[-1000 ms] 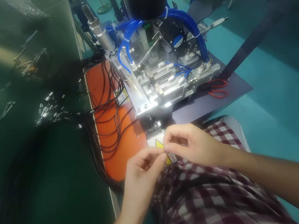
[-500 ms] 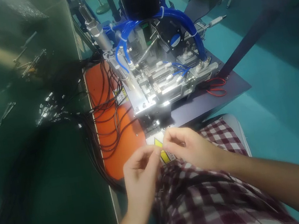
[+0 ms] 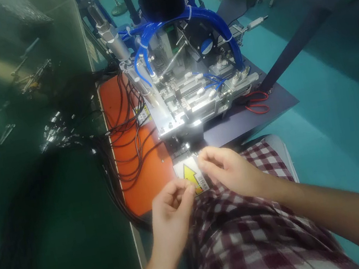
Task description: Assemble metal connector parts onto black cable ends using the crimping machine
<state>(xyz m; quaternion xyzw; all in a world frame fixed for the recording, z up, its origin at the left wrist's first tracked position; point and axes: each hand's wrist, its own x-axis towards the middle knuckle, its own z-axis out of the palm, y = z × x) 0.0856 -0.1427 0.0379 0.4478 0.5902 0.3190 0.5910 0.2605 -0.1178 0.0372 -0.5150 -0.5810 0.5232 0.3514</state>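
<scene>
My left hand (image 3: 170,214) is curled in a loose pinch just below a white label with a yellow arrow (image 3: 191,176) on the machine's front edge. My right hand (image 3: 228,170) sits right of that label, fingertips pinched together near its upper right corner. Whatever the fingers of either hand hold is too small to make out. Both hands hover over my checked shirt (image 3: 252,241), just in front of a small metal machine (image 3: 191,100) with blue air hoses (image 3: 216,22).
An orange plate (image 3: 127,152) left of the machine carries loops of black cable (image 3: 130,129). Red-handled scissors (image 3: 258,103) lie on a dark mat (image 3: 265,113) at the right. A heap of cables with metal ends (image 3: 57,127) covers the green bench to the left.
My hands have drawn apart: the left dropped slightly down and left, the right moved up and right, uncovering the yellow arrow label. The view shifted a little.
</scene>
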